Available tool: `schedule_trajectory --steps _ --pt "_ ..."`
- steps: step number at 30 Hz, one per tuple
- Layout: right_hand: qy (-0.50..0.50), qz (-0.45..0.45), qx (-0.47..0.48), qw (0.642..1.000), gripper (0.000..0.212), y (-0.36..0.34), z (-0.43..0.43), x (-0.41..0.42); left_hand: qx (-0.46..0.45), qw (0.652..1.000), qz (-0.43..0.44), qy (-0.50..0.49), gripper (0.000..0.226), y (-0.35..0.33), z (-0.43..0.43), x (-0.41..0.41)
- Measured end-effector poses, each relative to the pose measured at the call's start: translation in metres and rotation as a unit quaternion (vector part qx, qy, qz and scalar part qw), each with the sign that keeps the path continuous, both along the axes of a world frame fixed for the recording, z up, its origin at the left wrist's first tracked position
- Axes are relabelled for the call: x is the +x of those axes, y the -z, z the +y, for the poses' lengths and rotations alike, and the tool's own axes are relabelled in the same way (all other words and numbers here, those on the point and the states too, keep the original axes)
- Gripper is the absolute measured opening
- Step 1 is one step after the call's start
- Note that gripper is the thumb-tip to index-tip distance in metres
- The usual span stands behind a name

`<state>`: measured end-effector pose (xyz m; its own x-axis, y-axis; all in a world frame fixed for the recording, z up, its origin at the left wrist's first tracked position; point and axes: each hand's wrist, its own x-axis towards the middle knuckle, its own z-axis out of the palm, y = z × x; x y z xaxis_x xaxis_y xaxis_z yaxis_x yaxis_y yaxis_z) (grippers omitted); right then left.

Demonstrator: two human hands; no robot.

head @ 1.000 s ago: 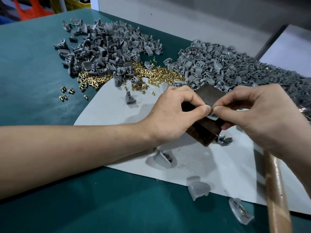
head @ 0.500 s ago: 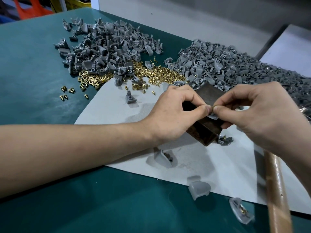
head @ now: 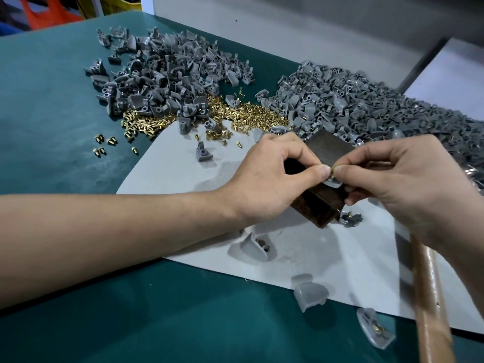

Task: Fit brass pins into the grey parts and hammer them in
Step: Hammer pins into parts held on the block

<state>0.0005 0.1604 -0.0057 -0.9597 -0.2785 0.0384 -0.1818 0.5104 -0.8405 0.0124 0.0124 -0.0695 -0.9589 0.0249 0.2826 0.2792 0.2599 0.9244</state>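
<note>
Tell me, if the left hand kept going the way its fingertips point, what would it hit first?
The left hand points rightward at the small brass pin, seemingly touching it; just beyond are the fingertips of the right hand.

1. We see a pale grey sheet (head: 327, 258) lying flat on the teal surface (head: 52, 113), which shows past the sheet's left and near edges.
2. Far beyond the sheet's left corner we make out an orange object (head: 49, 11) and, just right of it, a yellow crate (head: 117, 3), both cut off by the frame.
3. Behind the sheet stands a pale wall (head: 288, 30). Off the sheet's far right lies a white panel (head: 450, 72).
</note>
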Motion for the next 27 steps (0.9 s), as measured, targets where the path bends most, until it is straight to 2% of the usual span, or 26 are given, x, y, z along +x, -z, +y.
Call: schedule_trajectory --steps 6,16,19,20,21,23,24,25,27 --pt "-0.002 0.027 0.008 1.000 0.017 0.002 0.001 0.000 0.001 1.000 -0.001 0.001 0.009 0.000 0.000 0.000" --pt "0.004 -0.053 -0.062 0.997 0.009 0.005 0.009 -0.002 0.000 1.000 -0.005 0.003 0.008 -0.002 0.000 0.000" --pt "0.076 -0.022 -0.090 0.993 0.010 0.002 0.029 0.000 0.008 1.000 -0.005 0.009 0.009 0.002 -0.002 -0.001" --pt "0.115 0.010 -0.047 0.992 0.013 0.001 0.042 0.002 0.012 1.000 -0.003 0.012 0.009 0.003 -0.002 -0.001" --pt "0.153 0.039 0.048 0.986 0.020 0.001 0.054 0.005 0.013 1.000 0.002 0.016 0.010 0.003 -0.002 -0.002" --pt "0.195 0.024 0.277 0.941 0.037 0.005 0.068 0.013 0.005 1.000 0.012 0.016 0.010 0.003 -0.002 -0.003" --pt "0.202 0.007 0.356 0.912 0.043 0.010 0.070 0.017 -0.001 1.000 0.016 0.015 0.009 0.003 -0.002 -0.003" --pt "0.212 0.001 0.401 0.891 0.049 0.016 0.070 0.020 -0.003 1.000 0.017 0.016 0.007 0.004 -0.003 -0.003" --pt "0.255 -0.003 0.415 0.874 0.055 0.024 0.070 0.023 -0.004 1.000 0.018 0.020 0.006 0.005 -0.003 -0.004"
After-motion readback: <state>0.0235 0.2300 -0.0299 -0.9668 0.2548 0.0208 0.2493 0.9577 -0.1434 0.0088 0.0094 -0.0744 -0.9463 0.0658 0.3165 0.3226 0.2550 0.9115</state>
